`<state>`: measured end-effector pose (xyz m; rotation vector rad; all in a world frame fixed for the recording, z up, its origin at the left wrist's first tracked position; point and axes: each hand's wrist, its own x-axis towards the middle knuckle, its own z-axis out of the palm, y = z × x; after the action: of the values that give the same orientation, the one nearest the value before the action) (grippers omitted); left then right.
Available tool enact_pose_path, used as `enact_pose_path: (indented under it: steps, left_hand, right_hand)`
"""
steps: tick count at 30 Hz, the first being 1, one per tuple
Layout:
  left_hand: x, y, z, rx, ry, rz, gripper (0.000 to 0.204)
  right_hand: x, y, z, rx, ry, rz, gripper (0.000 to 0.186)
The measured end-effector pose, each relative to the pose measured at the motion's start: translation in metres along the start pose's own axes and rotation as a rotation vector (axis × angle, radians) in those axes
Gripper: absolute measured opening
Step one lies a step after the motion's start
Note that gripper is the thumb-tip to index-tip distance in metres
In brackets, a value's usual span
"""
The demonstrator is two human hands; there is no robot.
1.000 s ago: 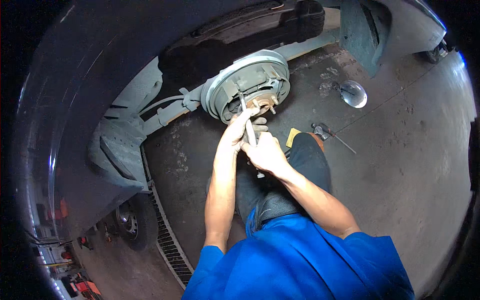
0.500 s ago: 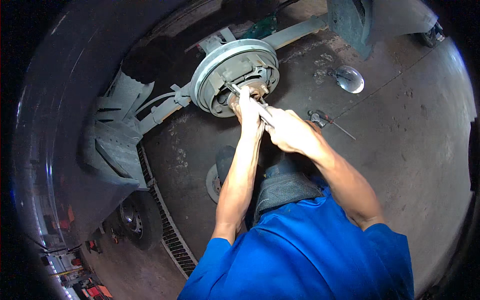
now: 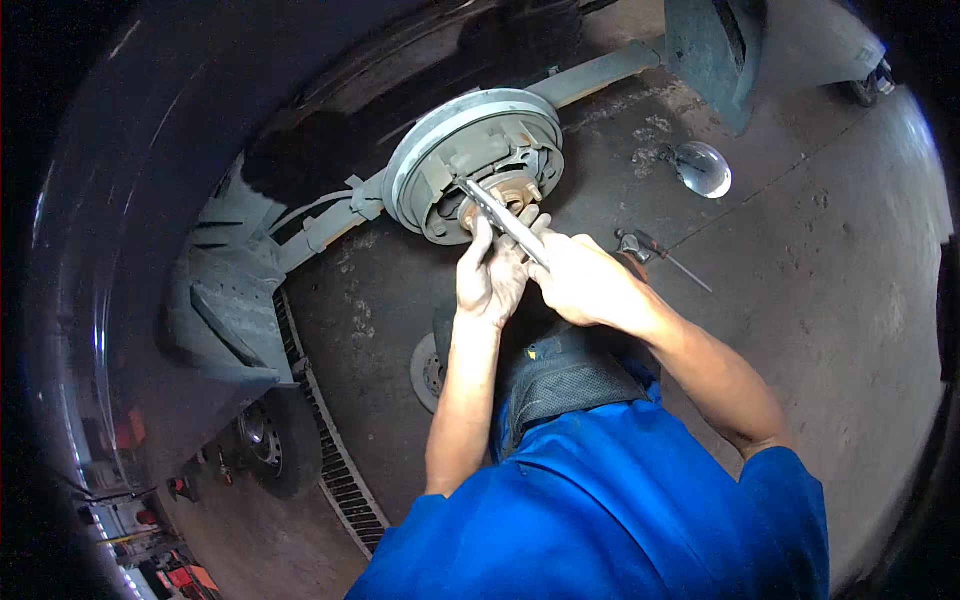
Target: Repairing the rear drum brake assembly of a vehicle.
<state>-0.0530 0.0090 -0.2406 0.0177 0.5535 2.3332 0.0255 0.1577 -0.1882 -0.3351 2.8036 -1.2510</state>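
In front of me is a drum brake assembly [image 3: 420, 150], a round grey backing plate with a rusty hub [image 3: 515, 192] at its lower middle. My right hand [image 3: 590, 280] is closed round the near end of a long silver metal hand tool [image 3: 507, 222]; its exact kind is not clear. The tool slants up and left, its far tip against the brake parts left of the hub. Under the tool, my left hand [image 3: 488, 280] is palm up with fingers spread just below the hub, holding nothing visible.
A grey axle beam [image 3: 600, 75] runs behind the brake. On the floor to the right lie a silver dome-shaped object [image 3: 702, 169], a hammer [image 3: 630, 243] and a screwdriver [image 3: 685, 268]. A round metal disc [image 3: 427, 372], a floor grate [image 3: 345, 475] and a wheel [image 3: 268, 440] are at left.
My left hand has come off the tool, moved slightly down and opened. My right hand keeps its grip, a little lower and to the right; more of the tool shows.
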Motion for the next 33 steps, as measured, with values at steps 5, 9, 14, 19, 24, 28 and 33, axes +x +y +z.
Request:
enact_pose_path:
  steps: [5,9,14,19,24,28,33]
  left_hand:
    - [-0.013,0.004,-0.014,0.041,0.063,-0.037,0.061]
    - [0.009,-0.002,0.008,0.316,0.1,-0.131,0.051]
    - [0.03,-0.011,0.017,0.232,0.082,-0.022,0.022]
    - [0.054,-0.025,0.027,0.163,0.052,0.01,0.024]
    - [0.071,-0.034,0.039,0.1,0.112,0.043,0.026]
    - [0.084,-0.044,0.036,0.077,0.115,0.19,0.026]
    - [0.074,-0.041,0.044,0.116,0.242,0.217,0.021]
  right_hand:
    - [-0.004,0.004,0.014,0.162,0.154,-0.061,0.02]
    - [0.0,0.04,0.006,0.161,0.027,0.075,0.024]
    - [0.024,0.004,-0.063,0.089,-0.309,0.284,0.018]
    - [0.042,0.05,-0.089,-0.144,-0.294,-0.148,0.016]
    - [0.063,0.078,-0.105,-0.374,-0.361,-0.273,0.027]
    - [0.086,0.08,-0.115,-0.11,-0.586,0.133,0.027]
    - [0.065,0.019,-0.115,-0.356,-0.505,0.027,0.029]
